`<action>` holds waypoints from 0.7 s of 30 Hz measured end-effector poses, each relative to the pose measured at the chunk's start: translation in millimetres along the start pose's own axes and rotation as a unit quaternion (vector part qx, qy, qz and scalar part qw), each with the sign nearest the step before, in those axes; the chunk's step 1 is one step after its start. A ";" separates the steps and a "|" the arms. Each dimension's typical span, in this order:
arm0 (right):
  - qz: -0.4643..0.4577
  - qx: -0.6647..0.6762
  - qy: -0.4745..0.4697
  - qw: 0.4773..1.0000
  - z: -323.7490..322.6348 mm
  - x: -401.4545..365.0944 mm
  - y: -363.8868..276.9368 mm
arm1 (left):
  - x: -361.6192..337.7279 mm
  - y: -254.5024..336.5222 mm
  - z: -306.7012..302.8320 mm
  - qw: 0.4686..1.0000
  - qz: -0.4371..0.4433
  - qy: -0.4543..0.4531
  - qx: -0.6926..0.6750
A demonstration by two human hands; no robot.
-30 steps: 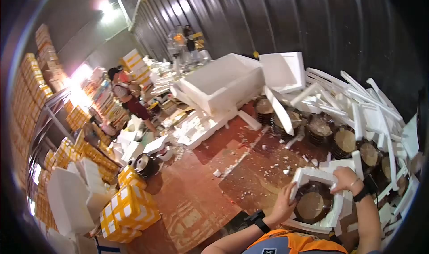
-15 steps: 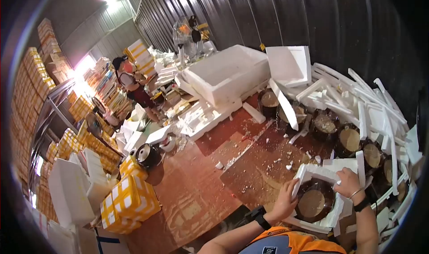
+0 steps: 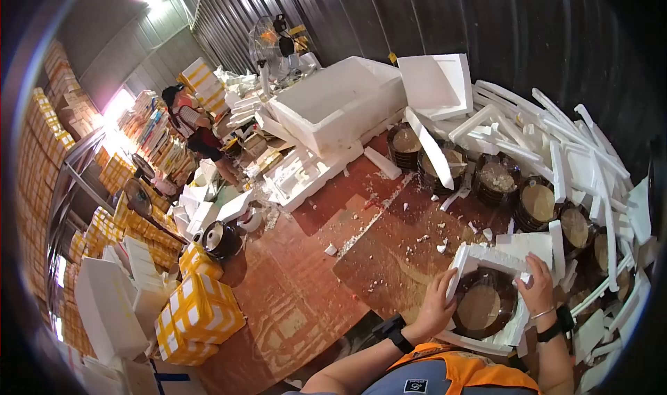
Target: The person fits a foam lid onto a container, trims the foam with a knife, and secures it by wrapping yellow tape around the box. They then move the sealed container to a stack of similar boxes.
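A white foam box frame (image 3: 490, 254) surrounds a dark, shiny round thing (image 3: 479, 305) with a brown disc-like middle, directly in front of me. My left hand (image 3: 434, 303) is closed on the frame's left side, thumb and fingers at its upper edge. Between the thumb and fingers of my right hand (image 3: 537, 289) is a small white foam piece (image 3: 523, 278), beside the frame's right corner. Whether that piece is still joined to the frame cannot be made out.
More dark round things (image 3: 538, 200) line the right, beside a heap of foam strips (image 3: 590, 159). A large foam tub (image 3: 333, 107) stands farther back. Foam crumbs litter the reddish board (image 3: 299, 284). Yellow-taped boxes (image 3: 198, 318) stand left; another person (image 3: 201, 134) is beyond.
My right hand's fingers have lifted and opened out slightly from the frame's rim, with a small foam piece now showing in them. My left hand keeps its hold. The view has shifted slightly.
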State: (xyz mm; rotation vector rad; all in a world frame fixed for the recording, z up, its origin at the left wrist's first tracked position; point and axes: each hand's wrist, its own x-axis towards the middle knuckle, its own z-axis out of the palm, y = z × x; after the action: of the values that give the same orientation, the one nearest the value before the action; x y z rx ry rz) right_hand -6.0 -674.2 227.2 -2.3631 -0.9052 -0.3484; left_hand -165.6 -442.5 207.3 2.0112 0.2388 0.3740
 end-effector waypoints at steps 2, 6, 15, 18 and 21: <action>0.011 -0.010 0.043 0.999 -2.7 -5.0 -6.7 | 0.7 0.4 -0.9 1.000 -0.004 -0.004 -0.003; 0.009 -0.063 0.058 0.996 -10.0 -10.7 -16.2 | 1.3 3.2 -1.0 1.000 -0.012 -0.007 0.002; -0.031 -0.100 0.008 0.994 -16.5 -8.2 -15.4 | 1.3 2.2 -1.1 1.000 -0.009 -0.002 0.003; -0.024 -0.094 0.010 0.995 -15.1 -11.9 -14.3 | 0.3 1.3 -1.4 1.000 -0.013 -0.010 0.003; -0.019 -0.090 0.002 0.996 -16.3 -12.9 -12.4 | 3.2 2.3 -1.7 1.000 -0.010 -0.011 0.014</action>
State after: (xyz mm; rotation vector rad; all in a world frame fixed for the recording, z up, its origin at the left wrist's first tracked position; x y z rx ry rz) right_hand -24.4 -683.4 240.0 -2.5103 -0.9528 -0.4664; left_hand -163.3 -441.1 210.6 2.0373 0.2521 0.3365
